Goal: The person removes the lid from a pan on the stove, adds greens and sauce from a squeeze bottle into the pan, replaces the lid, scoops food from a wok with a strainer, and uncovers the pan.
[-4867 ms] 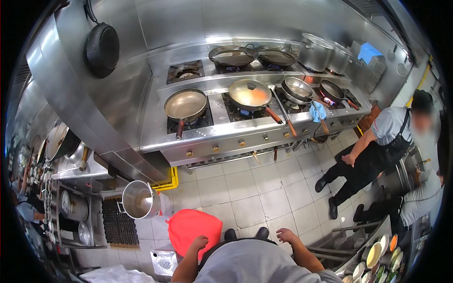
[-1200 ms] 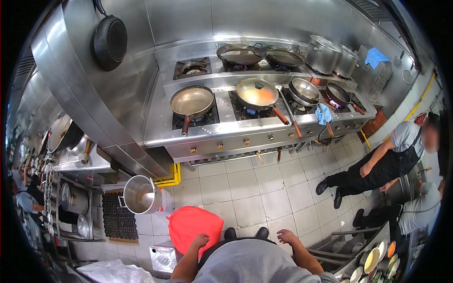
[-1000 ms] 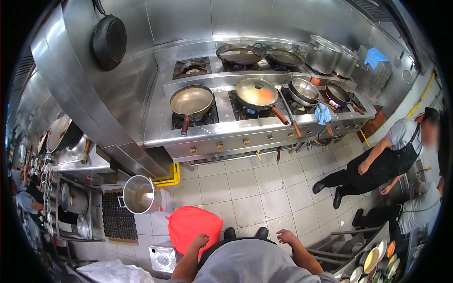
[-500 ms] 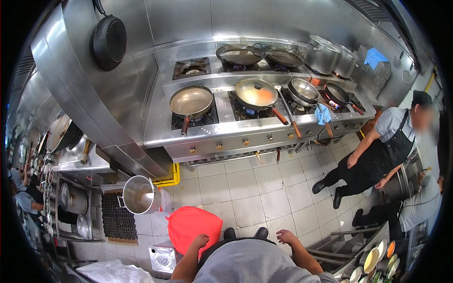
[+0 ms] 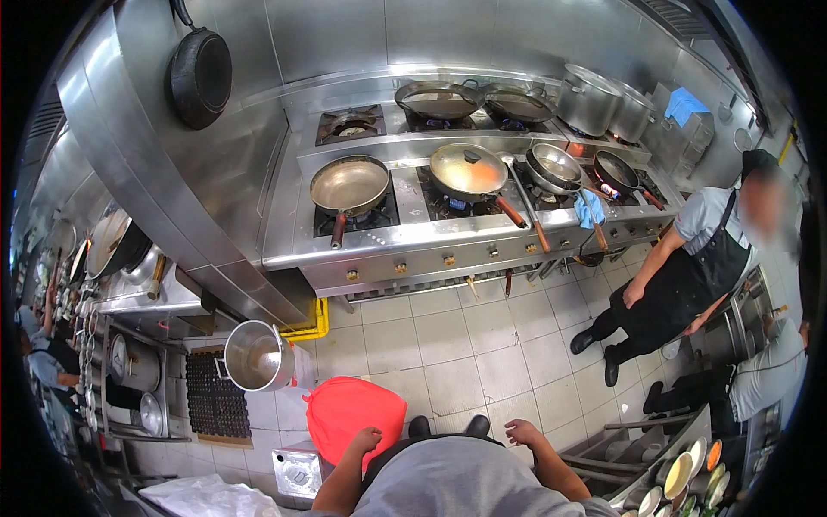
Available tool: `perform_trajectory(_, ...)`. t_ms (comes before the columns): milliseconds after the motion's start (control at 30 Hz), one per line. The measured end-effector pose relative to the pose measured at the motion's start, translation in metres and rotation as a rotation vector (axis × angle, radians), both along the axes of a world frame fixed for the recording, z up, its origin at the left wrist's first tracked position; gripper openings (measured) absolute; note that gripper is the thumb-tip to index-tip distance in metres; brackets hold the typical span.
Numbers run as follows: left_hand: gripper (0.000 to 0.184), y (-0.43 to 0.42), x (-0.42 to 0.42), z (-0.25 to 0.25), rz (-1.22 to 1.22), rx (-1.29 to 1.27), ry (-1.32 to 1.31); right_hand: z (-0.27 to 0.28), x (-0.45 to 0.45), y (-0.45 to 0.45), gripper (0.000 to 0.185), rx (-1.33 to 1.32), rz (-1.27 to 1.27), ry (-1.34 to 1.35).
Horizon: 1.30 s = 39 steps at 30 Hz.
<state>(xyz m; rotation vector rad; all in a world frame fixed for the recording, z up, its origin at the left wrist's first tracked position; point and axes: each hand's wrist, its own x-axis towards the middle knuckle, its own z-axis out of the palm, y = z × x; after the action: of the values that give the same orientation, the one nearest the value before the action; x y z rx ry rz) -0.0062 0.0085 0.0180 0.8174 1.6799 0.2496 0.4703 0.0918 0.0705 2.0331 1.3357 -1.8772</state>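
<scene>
My left hand [image 5: 368, 439] hangs at my side, its fingers loosely bent and nothing visible in it. From above it overlaps a red cloth-like bundle or bag [image 5: 353, 409] on the left; whether they touch I cannot tell. On the other side, my right hand [image 5: 520, 432] is over the floor, fingers a little apart and holding nothing. Ahead is the gas range. A bare frying pan [image 5: 349, 185] sits on its front left burner. Beside it, a lidded pan [image 5: 468, 172] with orange food inside stands over a blue flame.
A large steel pot [image 5: 258, 355] stands at left, near a black mat [image 5: 215, 392]. A metal box [image 5: 297, 472] is by my left side. Bowls of ingredients [image 5: 680, 474] are at lower right. A co-worker in a black apron [image 5: 719, 250] stands right; another person bends behind.
The co-worker in the apron has shifted slightly, head and arms moving a little to the left. My hands and the pans look the same.
</scene>
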Motion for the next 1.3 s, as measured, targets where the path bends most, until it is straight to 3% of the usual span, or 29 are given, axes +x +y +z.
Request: perform_trajectory(1300,0.030,0.0002,0.0038,0.0023,0.025,-0.014,-0.024,-0.0004,0.0034,-0.0029,0.037,-0.006,-0.024,0.012)
